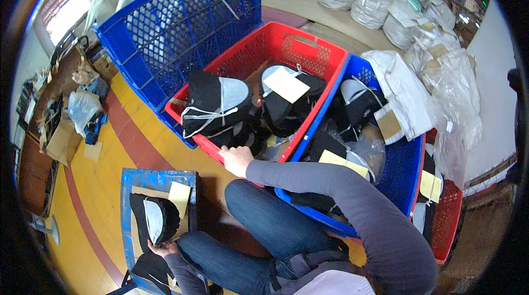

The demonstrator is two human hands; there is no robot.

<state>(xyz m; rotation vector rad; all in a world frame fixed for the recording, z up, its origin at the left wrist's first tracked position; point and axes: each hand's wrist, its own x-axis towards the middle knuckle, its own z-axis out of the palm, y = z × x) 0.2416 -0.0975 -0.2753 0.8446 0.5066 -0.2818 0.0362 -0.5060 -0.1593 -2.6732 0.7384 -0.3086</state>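
Observation:
My left hand (163, 249) grips the lower end of a bundle of black and light-grey curved pieces (157, 219), which rests on a worn blue stool or small table (129, 185). A pale yellow paper slip (179, 198) lies beside it, and another black bundle (150, 267) sits nearer my body. My right arm reaches across my knees, and my right hand (237, 160) is closed over the near rim of a red plastic crate (212, 152). Inside that crate are cord-tied black and grey bundles (215, 99), one topped with a yellow slip (286, 84).
A blue crate (399, 185) with more bundles and a white sack (399, 91) adjoins the red one. Another red crate (449, 223) stands at the right. A blue mesh crate (182, 30) stands tilted up behind. Stuffed white sacks (372, 0) line the back right.

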